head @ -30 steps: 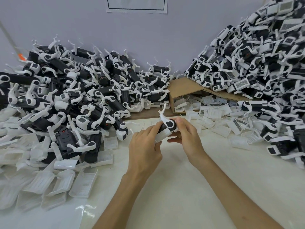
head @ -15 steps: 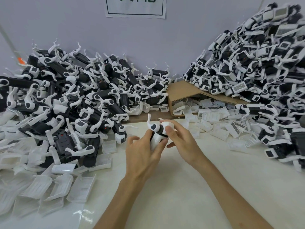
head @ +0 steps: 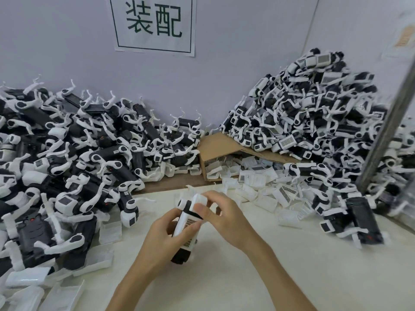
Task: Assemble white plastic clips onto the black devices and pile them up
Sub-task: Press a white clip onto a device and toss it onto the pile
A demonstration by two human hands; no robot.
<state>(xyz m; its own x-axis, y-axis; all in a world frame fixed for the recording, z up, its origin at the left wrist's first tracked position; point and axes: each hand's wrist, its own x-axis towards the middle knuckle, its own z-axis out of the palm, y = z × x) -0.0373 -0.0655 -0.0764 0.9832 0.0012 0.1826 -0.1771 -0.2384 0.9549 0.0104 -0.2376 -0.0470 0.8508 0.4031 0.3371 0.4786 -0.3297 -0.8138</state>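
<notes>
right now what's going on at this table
A person is fitting a white clip onto a black device held just above the table. The left hand grips the device's body, and the right hand pinches the clip at its upper end. A left pile and a right pile of clipped devices flank the work, with loose clips and a box between them.
</notes>
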